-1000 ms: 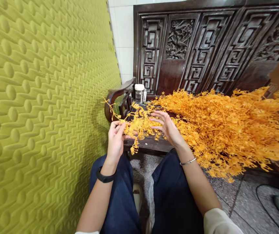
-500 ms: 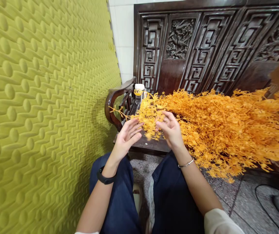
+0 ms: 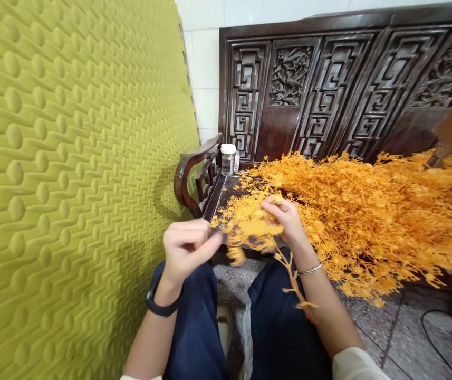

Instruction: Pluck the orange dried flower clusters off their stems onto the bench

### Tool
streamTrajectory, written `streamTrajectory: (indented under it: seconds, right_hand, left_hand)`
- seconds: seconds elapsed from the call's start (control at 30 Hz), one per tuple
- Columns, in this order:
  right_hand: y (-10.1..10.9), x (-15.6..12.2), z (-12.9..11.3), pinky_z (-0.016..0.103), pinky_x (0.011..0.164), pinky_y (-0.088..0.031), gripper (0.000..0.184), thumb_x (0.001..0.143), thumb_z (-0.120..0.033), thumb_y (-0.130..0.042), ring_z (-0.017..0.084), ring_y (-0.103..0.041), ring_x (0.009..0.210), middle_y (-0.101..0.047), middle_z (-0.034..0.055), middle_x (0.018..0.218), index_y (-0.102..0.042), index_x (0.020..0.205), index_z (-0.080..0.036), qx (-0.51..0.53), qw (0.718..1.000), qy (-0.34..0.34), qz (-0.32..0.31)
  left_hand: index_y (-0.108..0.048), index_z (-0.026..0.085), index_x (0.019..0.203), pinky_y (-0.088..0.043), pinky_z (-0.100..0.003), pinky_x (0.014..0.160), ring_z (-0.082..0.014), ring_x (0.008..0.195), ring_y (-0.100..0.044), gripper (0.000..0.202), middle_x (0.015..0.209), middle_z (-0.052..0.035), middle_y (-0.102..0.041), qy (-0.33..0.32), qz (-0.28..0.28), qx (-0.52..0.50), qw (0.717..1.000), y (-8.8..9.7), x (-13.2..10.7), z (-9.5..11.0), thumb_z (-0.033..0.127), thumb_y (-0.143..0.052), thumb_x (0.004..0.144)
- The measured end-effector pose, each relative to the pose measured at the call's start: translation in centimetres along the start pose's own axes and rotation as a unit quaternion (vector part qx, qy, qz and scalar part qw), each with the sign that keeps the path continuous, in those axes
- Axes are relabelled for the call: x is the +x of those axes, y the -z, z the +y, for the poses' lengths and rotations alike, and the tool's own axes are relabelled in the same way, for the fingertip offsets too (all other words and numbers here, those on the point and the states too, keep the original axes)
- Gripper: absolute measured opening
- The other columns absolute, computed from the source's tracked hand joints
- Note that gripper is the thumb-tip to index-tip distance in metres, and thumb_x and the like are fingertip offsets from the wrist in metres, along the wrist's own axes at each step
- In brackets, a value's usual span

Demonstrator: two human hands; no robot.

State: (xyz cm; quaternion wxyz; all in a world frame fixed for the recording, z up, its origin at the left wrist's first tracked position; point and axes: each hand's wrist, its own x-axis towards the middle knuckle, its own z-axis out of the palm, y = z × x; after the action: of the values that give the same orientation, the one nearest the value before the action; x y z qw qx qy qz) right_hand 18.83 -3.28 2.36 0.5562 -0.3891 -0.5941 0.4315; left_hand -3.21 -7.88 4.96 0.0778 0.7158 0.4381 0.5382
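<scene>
Yellow sprig (image 3: 255, 230) has swung its stem (image 3: 295, 285) rightward, apparently borne by our pinching right hand (image 3: 289, 217); whether our left hand (image 3: 184, 249) grips, we cannot tell

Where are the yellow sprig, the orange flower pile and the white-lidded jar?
Yellow sprig (image 3: 254, 226), head view: on its blurred flowers.
Orange flower pile (image 3: 368, 216), head view: on the middle of the heap.
White-lidded jar (image 3: 228, 161), head view: on its clear side.

Small dark lettering (image 3: 236, 165), apparently "LUCK", on the little white container (image 3: 237, 160).
</scene>
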Motion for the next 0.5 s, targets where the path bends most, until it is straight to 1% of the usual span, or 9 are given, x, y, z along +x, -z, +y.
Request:
streamTrajectory:
  seconds: [0.07,0.1,0.13,0.2,0.27,0.3,0.37,0.43,0.5]
  right_hand:
    - [-0.8,-0.3,-0.3,0.021,0.041,-0.031,0.030,0.068,-0.044,-0.068,0.007,-0.039,0.042,-0.045,-0.0042,0.052,-0.056,0.070,-0.017,-0.017,1.000,0.010,-0.016]
    - [-1.1,-0.4,-0.3,0.020,0.040,-0.030,0.029,0.068,-0.043,-0.069,0.006,-0.037,0.041,-0.045,-0.0048,0.051,-0.057,0.070,-0.017,-0.028,0.999,0.015,-0.027]
    - [-1.3,-0.5,-0.3,0.020,0.040,-0.029,0.028,0.068,-0.042,-0.069,0.006,-0.037,0.041,-0.045,-0.0052,0.050,-0.057,0.070,-0.017,-0.040,0.998,0.018,-0.040]
    - [-1.5,-0.5,0.0,0.020,0.039,-0.029,0.028,0.069,-0.042,-0.069,0.005,-0.036,0.039,-0.045,-0.0057,0.049,-0.055,0.071,-0.017,-0.053,0.997,0.016,-0.053]
    - [-1.4,-0.5,0.2,0.020,0.039,-0.029,0.028,0.071,-0.042,-0.067,0.005,-0.036,0.038,-0.043,-0.0063,0.047,-0.053,0.069,-0.017,-0.056,0.996,0.004,-0.073]
    - [-1.3,-0.5,0.2,0.020,0.039,-0.030,0.028,0.072,-0.042,-0.066,0.006,-0.036,0.038,-0.043,-0.0064,0.046,-0.052,0.068,-0.017,-0.055,0.995,-0.002,-0.085]
    - [-1.3,-0.5,0.1,0.020,0.040,-0.032,0.028,0.074,-0.041,-0.064,0.006,-0.038,0.039,-0.043,-0.0061,0.047,-0.051,0.066,-0.017,-0.052,0.993,-0.009,-0.109]
    - [-1.4,-0.6,-0.1,0.020,0.041,-0.035,0.028,0.074,-0.041,-0.064,0.006,-0.041,0.041,-0.046,-0.0052,0.051,-0.052,0.066,-0.017,-0.043,0.990,-0.013,-0.134]
    - [-1.6,-0.8,-0.2,0.020,0.043,-0.039,0.026,0.074,-0.040,-0.064,0.007,-0.045,0.044,-0.049,-0.0043,0.055,-0.055,0.069,-0.016,-0.024,0.987,-0.016,-0.158]
  left_hand:
    - [-0.062,0.016,0.101,-0.053,-0.036,0.077,-0.0164,0.084,-0.059,0.033,0.099,-0.0072,-0.062,-0.041,-0.031,0.019,0.998,-0.6,0.0,0.9,0.042,-0.046,0.087]
    - [-0.060,0.017,0.105,-0.053,-0.036,0.077,-0.0160,0.086,-0.058,0.033,0.103,-0.0075,-0.061,-0.064,-0.048,0.021,0.997,-0.8,-0.2,1.5,0.041,-0.047,0.088]
    - [-0.061,0.017,0.100,-0.053,-0.033,0.073,-0.0142,0.080,-0.058,0.032,0.097,-0.0069,-0.062,-0.088,-0.065,0.021,0.994,-0.8,-0.6,2.1,0.042,-0.045,0.088]
    - [-0.064,0.019,0.076,-0.051,-0.028,0.061,-0.0114,0.060,-0.055,0.037,0.069,-0.0033,-0.060,-0.126,-0.092,0.019,0.988,-0.1,-1.3,3.5,0.043,-0.039,0.090]
    - [-0.054,0.021,0.051,-0.045,-0.026,0.051,-0.0099,0.043,-0.047,0.047,0.045,0.0008,-0.046,-0.172,-0.112,0.016,0.979,1.1,-1.8,4.8,0.042,-0.039,0.090]
    - [-0.050,0.021,0.046,-0.043,-0.027,0.050,-0.0099,0.040,-0.045,0.049,0.041,0.0012,-0.042,-0.195,-0.118,0.019,0.973,1.6,-1.7,5.4,0.042,-0.042,0.089]
    - [-0.053,0.020,0.049,-0.042,-0.027,0.052,-0.0108,0.045,-0.048,0.042,0.044,0.0004,-0.046,-0.216,-0.106,0.037,0.970,2.3,-0.9,6.0,0.043,-0.051,0.084]
    - [-0.061,0.018,0.064,-0.044,-0.027,0.059,-0.0129,0.057,-0.054,0.028,0.057,-0.0019,-0.056,-0.173,-0.066,0.055,0.981,2.0,0.4,5.7,0.043,-0.059,0.078]
    - [-0.064,0.016,0.085,-0.047,-0.028,0.068,-0.0150,0.071,-0.059,0.031,0.074,-0.0047,-0.065,-0.082,-0.061,0.034,0.994,1.0,1.8,4.6,0.045,-0.065,0.072]
